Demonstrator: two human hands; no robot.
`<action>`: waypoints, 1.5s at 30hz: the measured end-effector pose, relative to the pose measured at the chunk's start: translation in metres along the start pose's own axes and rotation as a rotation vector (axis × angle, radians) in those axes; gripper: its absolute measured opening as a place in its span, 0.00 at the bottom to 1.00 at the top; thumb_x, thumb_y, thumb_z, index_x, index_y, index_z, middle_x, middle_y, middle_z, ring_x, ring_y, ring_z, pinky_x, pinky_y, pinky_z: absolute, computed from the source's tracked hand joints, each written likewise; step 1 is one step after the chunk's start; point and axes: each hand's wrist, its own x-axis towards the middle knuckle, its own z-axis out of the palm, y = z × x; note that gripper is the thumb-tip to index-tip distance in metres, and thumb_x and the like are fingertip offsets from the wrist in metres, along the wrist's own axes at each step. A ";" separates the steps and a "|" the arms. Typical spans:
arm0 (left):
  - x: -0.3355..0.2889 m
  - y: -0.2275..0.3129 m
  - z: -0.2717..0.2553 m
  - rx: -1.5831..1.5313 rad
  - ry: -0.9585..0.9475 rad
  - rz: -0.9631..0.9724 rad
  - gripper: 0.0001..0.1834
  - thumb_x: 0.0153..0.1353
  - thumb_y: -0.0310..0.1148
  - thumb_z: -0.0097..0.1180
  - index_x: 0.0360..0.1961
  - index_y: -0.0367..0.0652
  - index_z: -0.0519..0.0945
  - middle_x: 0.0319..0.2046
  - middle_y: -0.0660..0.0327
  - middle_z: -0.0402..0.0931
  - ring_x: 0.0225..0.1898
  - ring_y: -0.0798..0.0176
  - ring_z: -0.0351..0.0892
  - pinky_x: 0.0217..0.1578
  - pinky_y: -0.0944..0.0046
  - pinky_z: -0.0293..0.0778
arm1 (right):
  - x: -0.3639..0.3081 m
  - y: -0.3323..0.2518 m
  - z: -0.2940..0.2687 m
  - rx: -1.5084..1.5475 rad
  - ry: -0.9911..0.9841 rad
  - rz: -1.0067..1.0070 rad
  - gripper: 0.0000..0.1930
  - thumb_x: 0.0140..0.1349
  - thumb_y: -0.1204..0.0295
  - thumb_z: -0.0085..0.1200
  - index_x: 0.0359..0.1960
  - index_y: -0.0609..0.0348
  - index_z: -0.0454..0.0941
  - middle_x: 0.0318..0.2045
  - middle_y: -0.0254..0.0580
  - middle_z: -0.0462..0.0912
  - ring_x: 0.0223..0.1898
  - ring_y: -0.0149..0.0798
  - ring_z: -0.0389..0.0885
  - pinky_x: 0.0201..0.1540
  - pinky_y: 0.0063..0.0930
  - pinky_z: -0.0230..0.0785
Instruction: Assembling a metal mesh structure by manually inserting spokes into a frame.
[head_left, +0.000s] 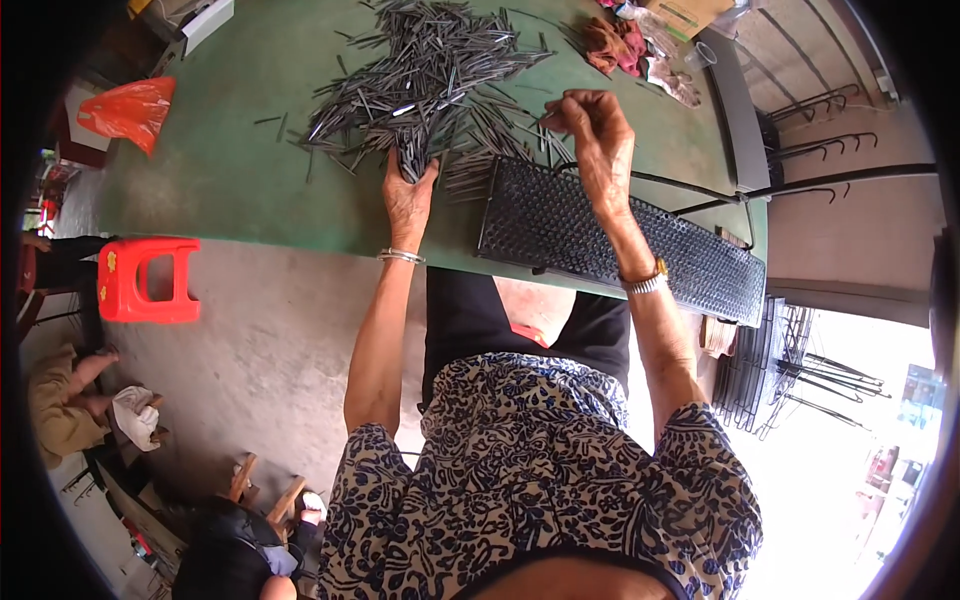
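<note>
My left hand (408, 203) is closed around a bundle of thin dark rods (412, 163) at the near edge of a large heap of the same rods (425, 75). Over the far left part of a long black honeycomb-like rack (540, 215), my right hand (603, 150) is raised with thumb and fingers pinched together. What sits between those fingertips is too small to make out. More loose rods (475, 165) lie between the bundle and the rack. The rack rests along the table's near edge, partly under my right forearm.
The green table (220, 190) carries reddish cloths (612, 45) and a clear cup (700, 57) at the far right. A black metal bar (840, 178) extends rightward past the rack. On the left are an orange bag (135, 110) and a red stool (115, 285). Other people sit at lower left.
</note>
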 end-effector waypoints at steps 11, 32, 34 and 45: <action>0.021 0.012 -0.002 -0.493 0.117 -0.291 0.06 0.50 0.25 0.65 0.29 0.37 0.81 0.25 0.61 0.80 0.23 0.66 0.77 0.27 0.68 0.72 | -0.036 0.037 0.008 -0.449 -0.044 -0.044 0.03 0.64 0.79 0.54 0.36 0.64 0.74 0.28 0.39 0.82 0.31 0.29 0.84 0.35 0.21 0.73; -0.087 0.112 0.018 -0.645 -0.237 -0.780 0.09 0.55 0.29 0.62 0.34 0.36 0.79 0.25 0.58 0.79 0.24 0.63 0.80 0.24 0.62 0.80 | -0.037 0.041 -0.001 -0.510 -0.093 -0.081 0.02 0.63 0.80 0.53 0.35 0.66 0.75 0.29 0.42 0.83 0.32 0.32 0.85 0.34 0.22 0.75; -0.098 0.109 0.022 -0.615 -0.253 -0.733 0.08 0.54 0.28 0.62 0.33 0.36 0.79 0.20 0.62 0.76 0.19 0.68 0.75 0.18 0.68 0.70 | -0.037 0.040 0.000 -0.550 -0.100 -0.066 0.02 0.62 0.80 0.54 0.35 0.66 0.76 0.29 0.43 0.83 0.32 0.31 0.85 0.33 0.21 0.75; -0.126 0.114 0.025 -0.522 -0.305 -0.686 0.11 0.54 0.26 0.59 0.37 0.30 0.75 0.19 0.62 0.73 0.17 0.68 0.70 0.16 0.69 0.64 | -0.040 0.041 -0.001 -0.555 -0.099 -0.145 0.02 0.61 0.79 0.56 0.35 0.64 0.76 0.27 0.42 0.84 0.30 0.30 0.84 0.32 0.22 0.73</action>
